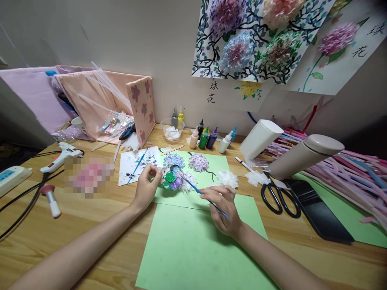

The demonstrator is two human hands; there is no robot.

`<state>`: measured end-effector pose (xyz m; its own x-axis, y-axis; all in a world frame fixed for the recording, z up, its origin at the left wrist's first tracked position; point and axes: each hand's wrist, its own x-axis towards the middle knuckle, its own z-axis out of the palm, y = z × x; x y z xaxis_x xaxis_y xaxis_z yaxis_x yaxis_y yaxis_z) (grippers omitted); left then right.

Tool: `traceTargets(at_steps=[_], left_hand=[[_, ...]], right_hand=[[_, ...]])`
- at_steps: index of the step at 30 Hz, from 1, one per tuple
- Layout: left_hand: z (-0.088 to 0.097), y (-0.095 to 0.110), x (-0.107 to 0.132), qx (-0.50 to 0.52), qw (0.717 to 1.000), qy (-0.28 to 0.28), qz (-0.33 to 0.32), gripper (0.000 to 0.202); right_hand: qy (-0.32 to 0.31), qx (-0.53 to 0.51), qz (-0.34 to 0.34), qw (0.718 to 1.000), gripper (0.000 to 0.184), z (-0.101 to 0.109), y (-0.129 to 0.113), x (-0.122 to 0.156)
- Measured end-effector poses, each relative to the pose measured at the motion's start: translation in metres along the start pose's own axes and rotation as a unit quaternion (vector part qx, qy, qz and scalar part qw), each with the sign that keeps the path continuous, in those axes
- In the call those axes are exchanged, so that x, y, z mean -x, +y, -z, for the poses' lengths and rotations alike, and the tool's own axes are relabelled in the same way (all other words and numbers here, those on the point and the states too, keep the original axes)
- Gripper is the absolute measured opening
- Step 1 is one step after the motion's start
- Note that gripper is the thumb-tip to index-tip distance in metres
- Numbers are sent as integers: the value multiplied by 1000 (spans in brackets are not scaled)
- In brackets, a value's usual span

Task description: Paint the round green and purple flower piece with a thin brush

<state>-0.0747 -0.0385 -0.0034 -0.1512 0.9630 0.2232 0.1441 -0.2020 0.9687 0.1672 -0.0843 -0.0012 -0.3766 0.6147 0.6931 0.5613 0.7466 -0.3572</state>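
The left hand (147, 184) has its grip pinched on the rim of a small paint palette (170, 180), which sits over the green paper (193, 245) on the table (90, 225). The right hand (223, 209) has its grip pressed around a thin blue brush (201, 192) — tip at the palette. Judgement: the brush is light, stiff and slim, best held mid-shaft, pencil-fashion. The palette is light and wet with paint — take it by the clean edge and keep it level. Scissors (279, 199) lie near, to the right.
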Motion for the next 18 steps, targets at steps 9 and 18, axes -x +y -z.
traceTargets(at_steps=[9,18], left_hand=[[0,1,0,5,1000,3,7,24],[2,1,1,-7,1000,-1,-2,22]], right_hand=[[-4,5,-5,1000,29,1,-1,-2],[-10,26,-4,1000,30,-1,0,-2]])
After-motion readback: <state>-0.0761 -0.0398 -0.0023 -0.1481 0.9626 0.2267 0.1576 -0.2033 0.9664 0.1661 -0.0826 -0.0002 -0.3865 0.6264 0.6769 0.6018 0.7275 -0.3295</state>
